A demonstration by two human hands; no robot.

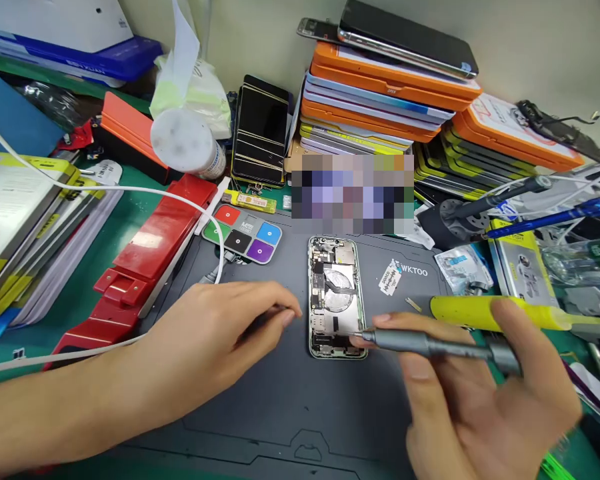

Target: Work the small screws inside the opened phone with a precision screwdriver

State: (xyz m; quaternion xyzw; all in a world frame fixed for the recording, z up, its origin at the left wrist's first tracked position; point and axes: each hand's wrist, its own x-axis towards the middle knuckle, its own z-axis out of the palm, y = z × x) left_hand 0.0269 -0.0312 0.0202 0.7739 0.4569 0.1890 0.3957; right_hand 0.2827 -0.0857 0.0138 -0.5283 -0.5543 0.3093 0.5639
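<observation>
An opened phone (337,297) with its inner boards and round coil exposed lies on a dark grey work mat (290,400). My right hand (475,387) is closed around a grey metal screwdriver (430,345), whose tip touches the phone's lower right corner. My left hand (220,333) rests on the mat just left of the phone, fingers pinched together on a thin dark tool that is hard to make out.
A yellow-handled tool (500,313) lies right of the phone. A coloured screw tray (243,235) sits at the mat's top left, beside red cases (155,247) and a white cable (130,190). Stacked orange boxes (380,93) and phones stand behind.
</observation>
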